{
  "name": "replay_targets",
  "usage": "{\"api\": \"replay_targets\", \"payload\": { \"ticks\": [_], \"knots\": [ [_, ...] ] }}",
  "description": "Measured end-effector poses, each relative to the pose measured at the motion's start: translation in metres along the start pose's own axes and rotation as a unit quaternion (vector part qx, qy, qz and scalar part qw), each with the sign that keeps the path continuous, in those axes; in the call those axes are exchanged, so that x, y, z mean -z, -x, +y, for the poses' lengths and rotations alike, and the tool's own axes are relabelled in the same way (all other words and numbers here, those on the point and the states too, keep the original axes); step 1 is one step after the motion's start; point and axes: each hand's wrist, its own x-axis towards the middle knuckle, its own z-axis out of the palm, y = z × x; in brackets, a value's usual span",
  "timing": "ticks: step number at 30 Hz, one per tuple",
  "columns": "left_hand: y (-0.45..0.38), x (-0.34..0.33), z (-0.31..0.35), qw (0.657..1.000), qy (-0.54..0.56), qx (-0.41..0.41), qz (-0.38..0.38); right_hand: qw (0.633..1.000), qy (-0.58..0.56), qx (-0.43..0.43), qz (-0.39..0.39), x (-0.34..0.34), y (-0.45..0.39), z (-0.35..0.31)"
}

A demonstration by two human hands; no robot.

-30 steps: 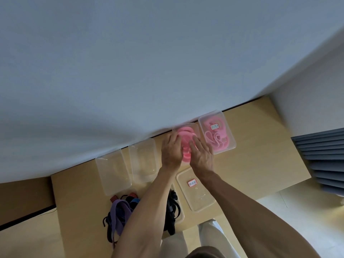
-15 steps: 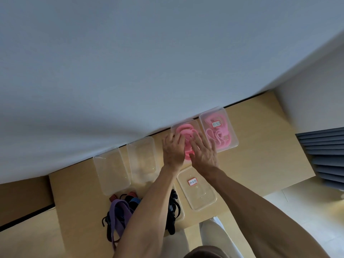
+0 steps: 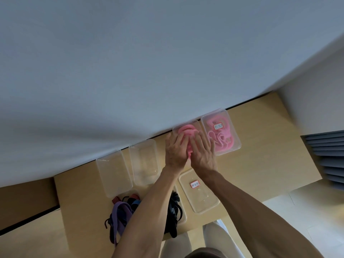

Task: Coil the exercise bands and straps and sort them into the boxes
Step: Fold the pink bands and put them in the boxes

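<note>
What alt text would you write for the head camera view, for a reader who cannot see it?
Both hands, left hand and right hand, press a pink band into a clear box on a wooden table. Beside it, a lidded box holds pink bands; two clear boxes look empty; purple and black straps lie nearer.

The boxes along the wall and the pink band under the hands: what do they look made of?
Boxes: probably thin clear plastic, glossy; the desk shows through. Pink band: likely rubber or latex, smooth and matte, bent in soft loops.
</note>
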Motion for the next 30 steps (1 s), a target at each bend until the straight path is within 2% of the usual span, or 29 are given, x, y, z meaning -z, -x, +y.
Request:
{"api": "replay_targets", "payload": {
  "ticks": [3,7,12,14,18,22,27,30],
  "knots": [
    [-0.001,0.010,0.000,1.000,0.023,0.007,-0.019,0.998,-0.017,0.019,0.059,0.000,0.007,-0.001],
    [0.006,0.019,0.001,0.998,0.037,0.006,-0.050,0.996,-0.049,-0.006,0.074,0.004,0.010,-0.004],
    [0.018,0.024,0.007,0.998,0.043,0.031,-0.039,0.992,-0.080,-0.021,0.100,0.010,0.008,-0.005],
    [0.021,0.019,0.007,0.999,0.032,0.011,-0.038,0.994,-0.062,-0.044,0.082,0.013,0.003,-0.002],
    [0.018,0.007,0.009,0.999,0.006,-0.015,-0.048,0.995,-0.002,-0.097,-0.017,0.015,-0.009,0.003],
    [0.017,-0.001,0.014,0.998,-0.039,0.018,-0.054,0.989,0.061,-0.095,-0.091,0.009,-0.009,-0.004],
    [0.010,0.002,0.021,0.995,-0.043,0.044,-0.079,0.982,0.102,-0.078,-0.137,0.012,-0.011,-0.004],
    [0.004,0.012,0.017,0.997,-0.018,0.018,-0.077,0.990,0.054,-0.081,-0.102,0.020,-0.005,-0.006]
  ]
}}
